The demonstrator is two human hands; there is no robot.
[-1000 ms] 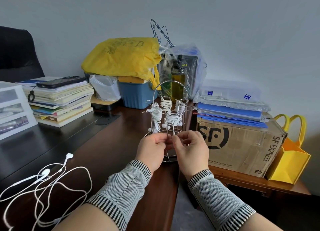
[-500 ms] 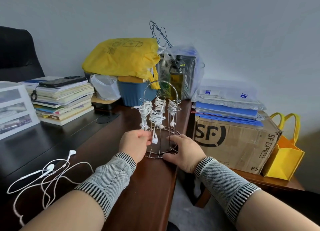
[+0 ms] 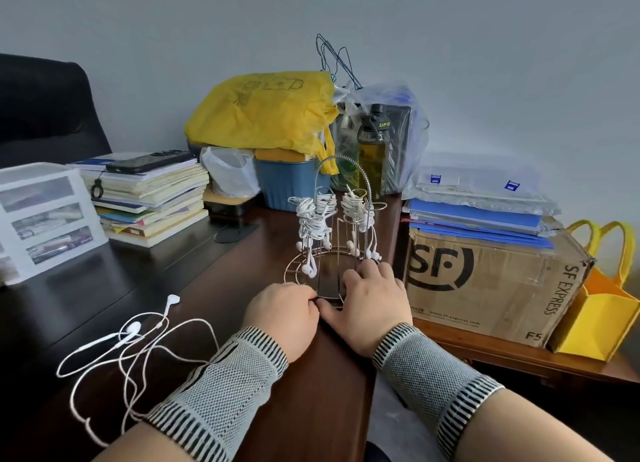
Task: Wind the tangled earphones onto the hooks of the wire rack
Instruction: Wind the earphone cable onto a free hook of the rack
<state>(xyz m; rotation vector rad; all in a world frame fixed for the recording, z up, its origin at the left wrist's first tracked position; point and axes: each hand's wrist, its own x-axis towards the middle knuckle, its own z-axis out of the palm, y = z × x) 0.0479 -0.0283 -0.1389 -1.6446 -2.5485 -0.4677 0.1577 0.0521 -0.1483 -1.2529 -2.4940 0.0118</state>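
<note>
Tangled earphones (image 3: 138,344) lie loose on the dark tabletop (image 3: 86,288), well left of both hands and just beside the left forearm's knit sleeve (image 3: 221,385). Wire rack (image 3: 332,233) stands upright on the brown part of the tabletop, straight ahead of the hands, several white earphone bundles (image 3: 313,215) already wound on its hooks. Left hand (image 3: 280,316) has fingers curled at the near edge of the rack's base ring, gripping it. Right hand (image 3: 375,295) rests on the base ring's right side, fingers spread and fairly straight, thumb along the near rim. SF cardboard box (image 3: 491,278) sits just right of the rack.
</note>
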